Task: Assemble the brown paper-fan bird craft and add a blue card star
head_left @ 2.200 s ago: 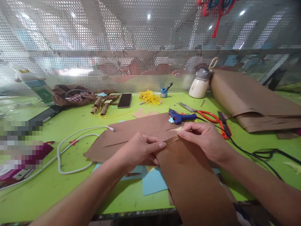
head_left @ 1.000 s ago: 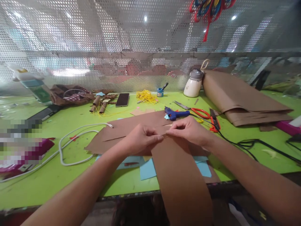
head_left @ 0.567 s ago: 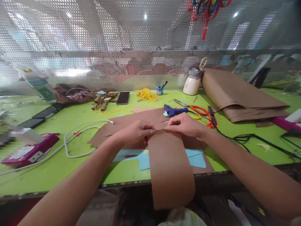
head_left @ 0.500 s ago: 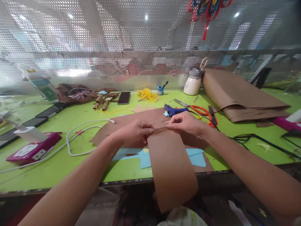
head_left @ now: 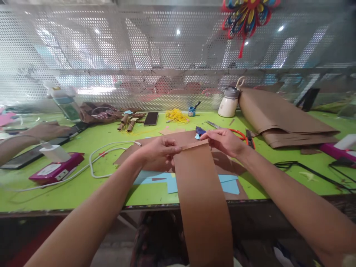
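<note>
A long strip of brown paper [head_left: 201, 193] hangs from my two hands over the front edge of the table. Its far end has a narrow folded flap. My left hand [head_left: 161, 150] pinches the left corner of that fold between thumb and fingers. At the right corner, my right hand [head_left: 226, 141] holds the fold with thumb and fingertips. Beneath the hands lie a larger brown paper sheet [head_left: 155, 142] and pieces of light blue paper [head_left: 172, 181]. Just behind my right hand, a blue glue gun [head_left: 199, 130] is mostly hidden.
Orange-handled scissors [head_left: 237, 132] lie beyond my right hand. A white cable [head_left: 93, 163] runs from a purple power strip [head_left: 55, 168] at left. Another person's hand [head_left: 46, 131] rests at far left. Behind stand a phone [head_left: 151, 118], a white bottle [head_left: 228, 102] and folded brown paper [head_left: 283, 115].
My right hand has shifted slightly to the right and up along the fold, and the flap shows more. The paper hangs lower. Another person's hand has appeared at far left.
</note>
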`<state>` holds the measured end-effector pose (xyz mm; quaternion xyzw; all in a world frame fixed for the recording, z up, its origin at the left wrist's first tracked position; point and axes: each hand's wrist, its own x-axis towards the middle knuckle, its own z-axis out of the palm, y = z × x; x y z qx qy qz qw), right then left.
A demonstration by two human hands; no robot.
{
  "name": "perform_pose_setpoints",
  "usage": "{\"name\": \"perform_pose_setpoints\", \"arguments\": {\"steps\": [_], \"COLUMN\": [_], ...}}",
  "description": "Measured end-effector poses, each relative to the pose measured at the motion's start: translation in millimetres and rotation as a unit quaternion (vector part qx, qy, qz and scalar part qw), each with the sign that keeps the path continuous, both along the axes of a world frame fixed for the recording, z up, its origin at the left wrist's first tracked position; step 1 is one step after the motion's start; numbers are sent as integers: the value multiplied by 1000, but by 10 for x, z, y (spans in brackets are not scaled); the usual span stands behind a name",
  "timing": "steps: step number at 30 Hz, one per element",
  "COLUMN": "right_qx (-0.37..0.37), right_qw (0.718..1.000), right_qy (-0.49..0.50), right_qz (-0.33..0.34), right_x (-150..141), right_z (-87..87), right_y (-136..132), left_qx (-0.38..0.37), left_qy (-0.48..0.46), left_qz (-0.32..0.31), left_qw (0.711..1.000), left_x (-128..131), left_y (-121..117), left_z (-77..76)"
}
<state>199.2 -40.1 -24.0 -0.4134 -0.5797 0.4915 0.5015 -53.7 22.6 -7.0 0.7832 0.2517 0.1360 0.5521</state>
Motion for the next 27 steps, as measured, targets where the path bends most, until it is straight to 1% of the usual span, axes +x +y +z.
{"name": "perform_pose_setpoints", "arguments": {"steps": [1,3,6,7,9,12,15,17,19,21,22,25,27], "right_qx": [0,0,-20,-26,-23,24,76,86,65,17,-8,-45,-41], "right_qw": [1000,998,986,981,976,976,975,979,988,994,994,988,980], "right_qy": [20,20,-30,-44,-60,-79,-101,-86,-42,-11,-12,-85,-150], "right_qz": [13,58,160,185,208,202,185,162,132,110,106,118,127], "right_x": [-4,-44,-163,-205,-273,-311,-284,-249,-213,-193,-192,-229,-272], "right_z": [16,58,111,120,126,126,134,139,138,135,134,131,112], "right_y": [-13,-70,-200,-239,-292,-301,-267,-244,-228,-219,-217,-209,-192], "left_qx": [-9,-27,-60,-77,-118,-180,-239,-264,-264,-247,-238,-227,-222], "left_qy": [-12,-31,-38,-42,-53,-77,-102,-114,-123,-138,-146,-157,-137], "left_qz": [-1,-9,-40,-53,-74,-84,-103,-108,-89,-47,-22,35,36], "left_qw": [1000,999,997,995,989,977,960,952,953,958,960,960,965], "left_x": [3,21,72,91,128,173,197,198,192,184,180,171,167], "left_y": [-3,-27,-98,-125,-176,-241,-279,-273,-236,-177,-148,-101,-116], "left_z": [-9,-19,-24,-29,-50,-92,-119,-130,-140,-145,-144,-113,-82]}}
